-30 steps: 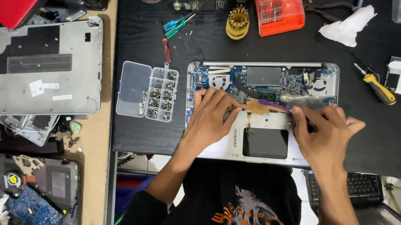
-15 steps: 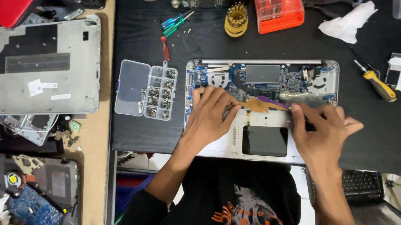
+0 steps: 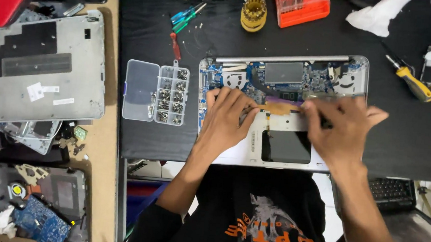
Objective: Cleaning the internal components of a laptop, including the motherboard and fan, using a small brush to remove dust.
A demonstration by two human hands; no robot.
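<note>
Left hand: my left hand [image 3: 228, 119] lies flat on the opened laptop [image 3: 282, 108], fingers spread and pressing down near the circuit board; it grips nothing, it only steadies the case so it does not slide.
Right hand: my right hand [image 3: 344, 130] has its grip closed around a thin dark tool [image 3: 326, 124], most of it hidden under my fingers, so I cannot tell what kind it is; its tip points toward my left hand.
Laptop: it lies right under both grips on the black counter [image 3: 164, 137], bottom cover off, blue circuit board [image 3: 279, 82] on the far side of my fingers and the dark square cut-out [image 3: 285, 147] on the near side, toward my body.
Copper-coloured strip: a flat ribbon piece [image 3: 279, 108] sits between my two grips, just at my fingertips, which seems to be why both hands crowd this one spot.
Screw box: a clear compartment box [image 3: 157, 91] stands open just beyond my left grip, lid folded out, close enough to reach.
Spare tools: a yellow-handled screwdriver [image 3: 414, 83] lies well off to the outside of my right grip; a round yellow bit holder [image 3: 254, 12] and an orange case [image 3: 301, 6] sit far ahead.
Grey cover: a laptop shell [image 3: 37, 68] rests well apart, past my left grip.
</note>
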